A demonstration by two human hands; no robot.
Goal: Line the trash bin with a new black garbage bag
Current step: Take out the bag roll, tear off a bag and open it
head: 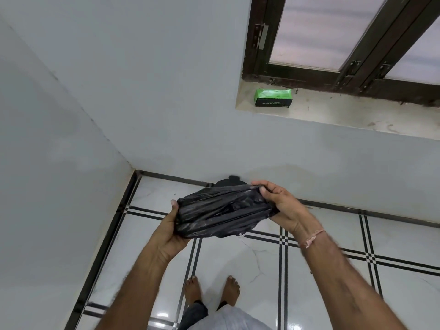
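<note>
Two hands, left (170, 231) and right (282, 207), each gripping an end of a bunched black garbage bag (222, 213) above the tiled floor (309, 282).

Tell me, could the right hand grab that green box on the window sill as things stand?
Probably not yet: the right hand pinches the black bag, so it is busy. Nothing blocks the way to the green box.

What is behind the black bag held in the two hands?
Only a dark rounded edge shows above the garbage bag, against the wall; the bag covers the rest.
</note>
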